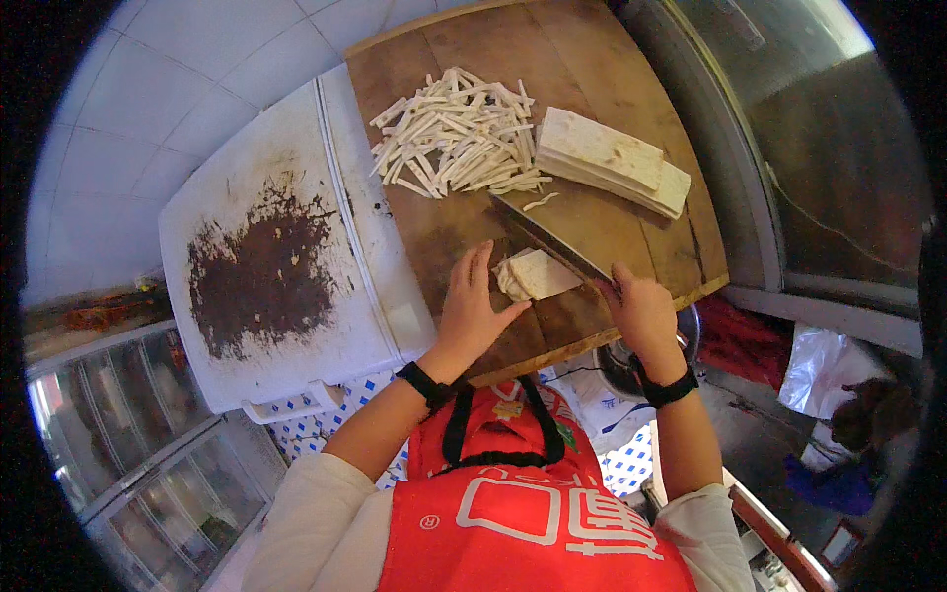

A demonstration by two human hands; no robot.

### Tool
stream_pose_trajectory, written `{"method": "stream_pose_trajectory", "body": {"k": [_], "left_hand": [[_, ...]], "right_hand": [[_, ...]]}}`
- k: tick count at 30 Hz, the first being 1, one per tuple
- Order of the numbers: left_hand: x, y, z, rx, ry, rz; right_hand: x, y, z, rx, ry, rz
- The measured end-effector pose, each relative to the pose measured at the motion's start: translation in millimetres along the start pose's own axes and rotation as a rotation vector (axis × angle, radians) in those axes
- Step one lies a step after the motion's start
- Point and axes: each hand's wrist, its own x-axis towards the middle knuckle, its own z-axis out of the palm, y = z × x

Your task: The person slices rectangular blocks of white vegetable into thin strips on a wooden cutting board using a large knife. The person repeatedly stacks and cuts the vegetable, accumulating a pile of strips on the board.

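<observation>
My right hand (642, 317) grips the handle of a kitchen knife (551, 243), whose blade slants away up and to the left over a wooden board (607, 244). Just below the blade is a small stack of cut flatbread pieces (544, 274) with ragged layers at its left end. My left hand (477, 303) is beside that end, thumb and fingers spread around it; contact is hard to make out. Beyond the knife lies a loose heap of thin flatbread strips (462, 137). To the heap's right rests a stack of long flatbread slabs (610, 163).
A white chest lid (259, 170) with a large dark worn patch adjoins the board on the left. A metal-framed glass panel (828, 148) rises along the right. Beneath the board's near right edge, a metal pot (618, 370) is partly hidden. Shelving with glass doors (170, 436) stands lower left.
</observation>
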Motion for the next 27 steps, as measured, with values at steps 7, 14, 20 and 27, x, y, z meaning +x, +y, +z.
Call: {"method": "stream_pose_trajectory", "body": {"k": [7,14,20,27], "left_hand": [[-9.1,-2.7,16.6,0.072,-0.105,-0.051],[3.3,24.1,21.8,0.198,0.0,0.06],[10.7,25.6,27.4,0.218,0.023,0.082],[9.8,24.9,26.3,0.21,0.008,0.01]], "right_hand": [[-6.2,-4.5,4.0,-0.017,-0.045,0.001],[-3.6,-11.5,1.2,0.003,-0.029,0.033],[0.8,-6.9,-8.6,0.073,0.029,0.064],[4.8,-4.4,-5.5,0.081,0.017,0.02]]}}
